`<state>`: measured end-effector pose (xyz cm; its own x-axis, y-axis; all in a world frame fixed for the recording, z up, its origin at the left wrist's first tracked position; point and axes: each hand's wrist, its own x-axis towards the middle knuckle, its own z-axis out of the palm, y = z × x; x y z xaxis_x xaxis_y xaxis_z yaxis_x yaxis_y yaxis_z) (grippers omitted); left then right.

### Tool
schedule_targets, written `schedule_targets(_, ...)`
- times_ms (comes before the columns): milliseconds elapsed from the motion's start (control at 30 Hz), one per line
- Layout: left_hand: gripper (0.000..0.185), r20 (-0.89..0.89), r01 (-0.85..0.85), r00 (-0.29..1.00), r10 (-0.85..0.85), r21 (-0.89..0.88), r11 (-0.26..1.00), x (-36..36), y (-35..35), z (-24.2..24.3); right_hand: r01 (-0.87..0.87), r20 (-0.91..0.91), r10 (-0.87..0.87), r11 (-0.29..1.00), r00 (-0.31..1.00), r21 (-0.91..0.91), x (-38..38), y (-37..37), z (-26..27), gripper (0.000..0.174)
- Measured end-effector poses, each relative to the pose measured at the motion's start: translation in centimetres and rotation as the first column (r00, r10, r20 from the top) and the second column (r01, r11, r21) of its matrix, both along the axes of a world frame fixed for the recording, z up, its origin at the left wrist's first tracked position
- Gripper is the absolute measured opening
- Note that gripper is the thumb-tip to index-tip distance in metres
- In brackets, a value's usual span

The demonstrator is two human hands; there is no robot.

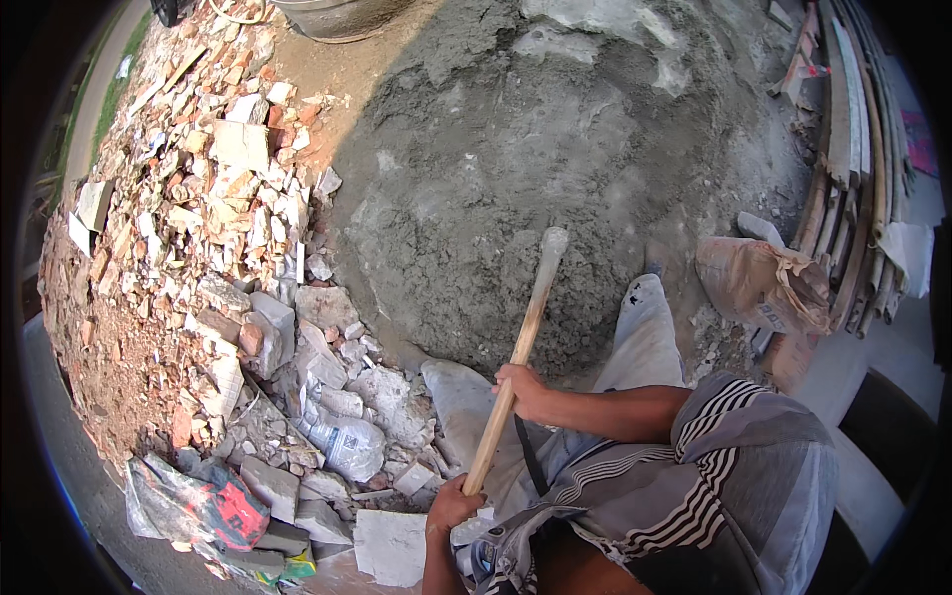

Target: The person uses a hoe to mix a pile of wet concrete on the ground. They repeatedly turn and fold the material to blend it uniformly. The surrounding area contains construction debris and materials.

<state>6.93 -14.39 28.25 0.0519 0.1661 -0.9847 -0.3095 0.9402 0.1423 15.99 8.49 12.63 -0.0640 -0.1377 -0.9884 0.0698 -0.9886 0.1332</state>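
Note:
A long wooden tool handle (529, 320) slants up from the lower middle into a broad bed of wet grey mortar (476, 186). Its upper end is caked with grey mix, and any blade is hidden in the heap, so the kind of tool cannot be told. My right hand (523, 390) grips the shaft about midway, its forearm coming from the right. Lower down, my left hand (454, 503) closes around the handle's near end. Both trouser legs, smeared with grey, stand at the near edge of the mix.
Broken brick and tile rubble (223, 201) covers the left side. A clear plastic bottle (353, 446) and a torn plastic sack (193, 506) lie in it. To the right are a crumpled paper sack (758, 282) and stacked poles (855, 186). A bucket (335, 15) stands at the top.

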Motion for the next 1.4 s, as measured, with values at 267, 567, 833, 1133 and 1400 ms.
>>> schedule_targets(267, 0.032, -0.629, 0.482, 0.728, -0.271, 0.19, 0.855, 0.4, -0.1, -7.8, -0.005, -0.409, 0.179, 0.92, 0.895, 0.391, 1.3, 5.6, 8.5, 0.005)
schedule_targets(567, 0.043, -0.208, 0.014, 0.965, 0.158, 0.642, 0.766, 7.4, 33.0, -13.9, -0.072, -0.007, 0.219, 0.353, 0.976, 0.933, 0.1, 30.1, 4.6, 0.025)
schedule_targets(833, 0.018, 0.174, -0.374, 0.896, 0.408, -0.196, 0.906, 14.5, 18.4, -9.6, -0.472, 0.135, 0.463, 0.881, 0.876, 0.043, 9.2, 7.3, -9.8, 0.013)
schedule_targets(1133, 0.02, 0.14, 0.044, 0.988, -0.067, 0.162, 0.986, 3.2, 10.1, 5.4, 0.034, 0.08, -0.017, 0.977, 0.997, -0.208, 5.4, 2.8, -1.3, 0.029)
schedule_targets(1400, 0.028, -0.201, 0.337, 0.929, -0.312, 0.103, 0.936, -0.5, -5.9, 3.7, 0.198, -0.194, -0.186, 0.979, 0.963, 0.043, 0.7, 1.3, 4.2, 0.015)
